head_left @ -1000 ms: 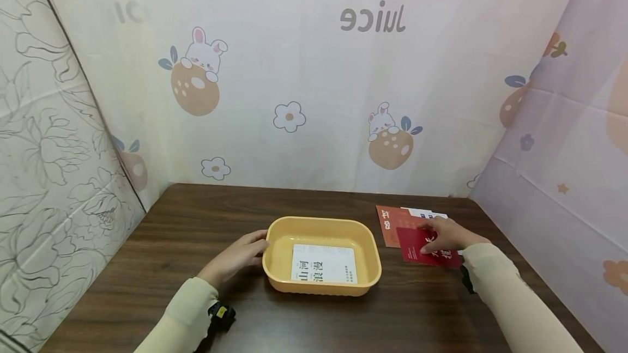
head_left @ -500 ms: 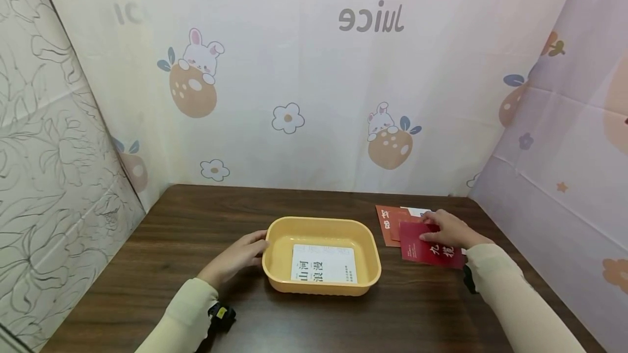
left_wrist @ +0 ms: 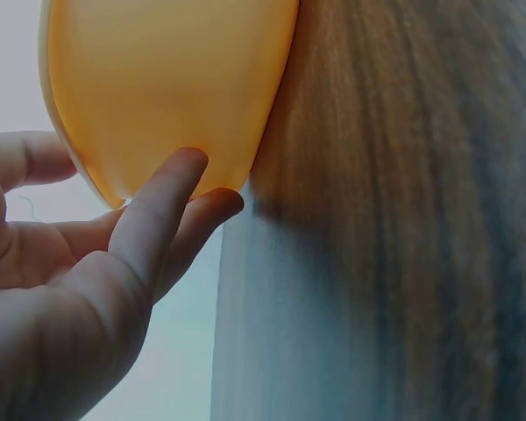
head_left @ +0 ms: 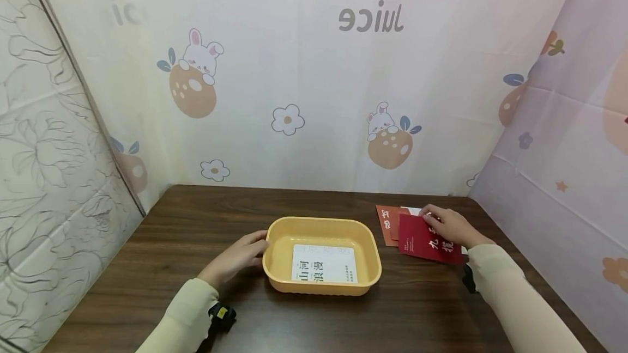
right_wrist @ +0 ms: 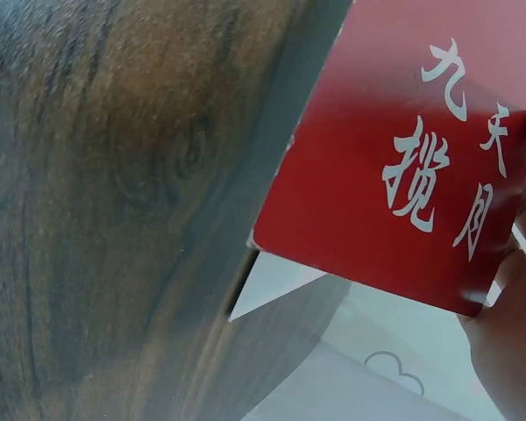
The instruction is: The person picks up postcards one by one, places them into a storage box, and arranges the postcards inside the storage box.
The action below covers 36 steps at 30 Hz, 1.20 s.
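Observation:
My right hand (head_left: 453,227) pinches a red card (head_left: 427,238) with white Chinese characters by its far edge. In the right wrist view the same red card (right_wrist: 394,158) is tilted, with a white corner (right_wrist: 267,285) showing beneath it. My left hand (head_left: 237,259) touches the left side of a yellow basin (head_left: 321,289). Its fairly straight fingers (left_wrist: 158,210) lie against the outer wall in the left wrist view. Inside the basin lies a white card (head_left: 338,266) with dark Chinese characters.
Under and behind the red card, an orange card (head_left: 387,225) and a partly covered white one (head_left: 412,211) lie on the dark wooden table (head_left: 211,211). Patterned curtains (head_left: 304,70) hang behind and on both sides of the table.
My right hand has shifted its grip to the red card's far edge, and the card has moved slightly away from me. The left hand and the basin look still.

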### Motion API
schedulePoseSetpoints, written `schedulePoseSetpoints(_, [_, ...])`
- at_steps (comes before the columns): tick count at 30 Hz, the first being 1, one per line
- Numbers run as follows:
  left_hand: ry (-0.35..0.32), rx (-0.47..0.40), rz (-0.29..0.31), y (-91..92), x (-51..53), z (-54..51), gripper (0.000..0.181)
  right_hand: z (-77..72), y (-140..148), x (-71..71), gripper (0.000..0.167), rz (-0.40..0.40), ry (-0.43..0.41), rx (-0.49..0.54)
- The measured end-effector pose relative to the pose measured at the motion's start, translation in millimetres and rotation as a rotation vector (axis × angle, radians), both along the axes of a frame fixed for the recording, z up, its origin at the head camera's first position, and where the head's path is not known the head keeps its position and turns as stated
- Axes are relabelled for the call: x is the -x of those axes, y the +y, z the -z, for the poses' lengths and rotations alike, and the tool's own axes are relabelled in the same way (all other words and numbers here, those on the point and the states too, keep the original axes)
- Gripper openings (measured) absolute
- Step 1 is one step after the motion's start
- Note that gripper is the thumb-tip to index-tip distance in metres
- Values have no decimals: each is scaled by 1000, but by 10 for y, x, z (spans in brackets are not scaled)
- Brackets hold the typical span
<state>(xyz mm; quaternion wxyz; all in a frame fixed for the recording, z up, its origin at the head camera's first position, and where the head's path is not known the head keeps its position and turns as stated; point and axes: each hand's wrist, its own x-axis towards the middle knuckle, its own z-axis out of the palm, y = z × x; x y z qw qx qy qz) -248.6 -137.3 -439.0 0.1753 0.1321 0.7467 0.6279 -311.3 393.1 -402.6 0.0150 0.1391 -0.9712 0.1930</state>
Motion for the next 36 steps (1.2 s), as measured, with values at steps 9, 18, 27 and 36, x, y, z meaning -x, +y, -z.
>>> schedulePoseSetpoints(9, [0, 10, -4, 0, -33, -6, 53, -24, -34, 3, 17, 20, 4, 44])
schedulePoseSetpoints(18, [3, 10, 6, 5, -53, -5, 55, -57, -96, -2, 20, 6, 40, 73])
schedulePoseSetpoints(27, [8, 17, -1, 22, -61, -28, 55, -153, -194, -28, 23, 11, 41, 113])
schedulePoseSetpoints(36, [13, 22, -5, 30, -52, -17, 54, -173, -297, -1, 25, 10, 53, 99])
